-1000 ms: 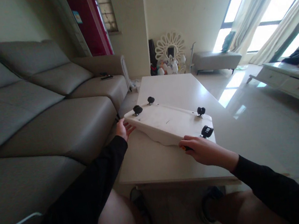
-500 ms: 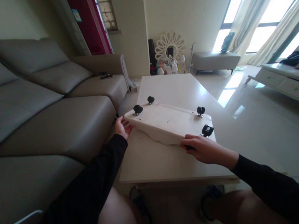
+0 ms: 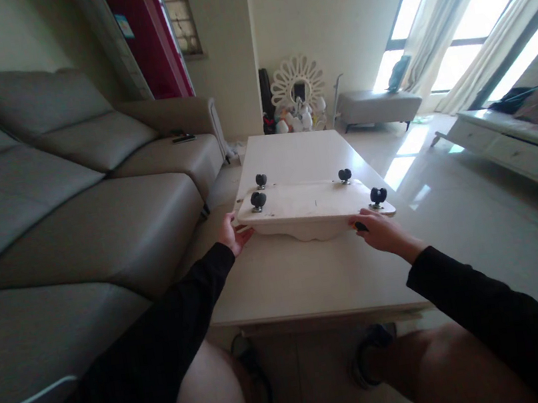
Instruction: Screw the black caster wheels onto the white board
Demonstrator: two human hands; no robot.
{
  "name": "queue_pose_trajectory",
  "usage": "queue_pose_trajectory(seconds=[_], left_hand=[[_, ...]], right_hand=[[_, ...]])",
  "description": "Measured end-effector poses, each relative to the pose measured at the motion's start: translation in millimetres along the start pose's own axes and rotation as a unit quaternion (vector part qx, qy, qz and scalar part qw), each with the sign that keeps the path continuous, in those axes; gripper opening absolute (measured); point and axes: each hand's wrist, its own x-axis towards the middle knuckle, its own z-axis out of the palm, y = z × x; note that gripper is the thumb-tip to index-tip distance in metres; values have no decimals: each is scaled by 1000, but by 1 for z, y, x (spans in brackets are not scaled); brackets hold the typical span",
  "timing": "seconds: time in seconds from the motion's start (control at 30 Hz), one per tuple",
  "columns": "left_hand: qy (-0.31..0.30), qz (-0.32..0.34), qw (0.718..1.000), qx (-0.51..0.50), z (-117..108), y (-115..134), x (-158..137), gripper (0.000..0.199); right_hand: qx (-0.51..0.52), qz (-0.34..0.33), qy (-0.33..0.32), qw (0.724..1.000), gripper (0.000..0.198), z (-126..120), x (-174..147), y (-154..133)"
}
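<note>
A white wheeled board (image 3: 304, 201) rests on the white table with its underside up. Several black caster wheels (image 3: 258, 200) stick up near its corners, and a wavy-edged panel (image 3: 304, 230) shows below its near side. My left hand (image 3: 234, 233) holds the board's near left corner, thumb by the edge and fingers reaching beneath. At the near right edge, my right hand (image 3: 379, 229) is closed around a small black and orange handle (image 3: 359, 225) while pressing against the board. The rest of that handled tool is hidden by the fingers.
The white table (image 3: 311, 282) lies before my knees. A grey sofa (image 3: 147, 199) runs along the left, with a dark object (image 3: 183, 138) on its seat. A low white cabinet (image 3: 508, 149) stands right; a grey bench (image 3: 379, 106) and flower-shaped mirror (image 3: 298, 82) are at the back.
The board has turned so its near edge lies almost straight across the table. Its right end went away from me with my right hand; my left hand stays at the left corner.
</note>
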Motion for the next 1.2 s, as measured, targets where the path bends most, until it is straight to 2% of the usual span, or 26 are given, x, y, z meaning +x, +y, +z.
queue_pose_trajectory(seconds=[0.17,0.43,0.63,0.83,1.0,1.2], left_hand=[[-23,-11,1000,-3,18,-12,-9,18],[-6,-8,1000,7,25,-15,-8,19],[-11,-23,1000,16,29,-14,-11,24],[-65,-64,996,21,35,-30,-29,32],[-166,-150,974,25,49,-56,-53,42],[-193,-179,964,27,57,-66,-62,38]], right_hand=[[-14,48,35,998,36,10,10,22],[-19,48,-4,999,24,24,10,29],[-17,30,-29,999,32,28,5,33],[2,16,-18,1000,23,17,-2,29],[21,4,-6,1000,28,11,-1,27],[27,10,-3,1000,20,8,-1,29]])
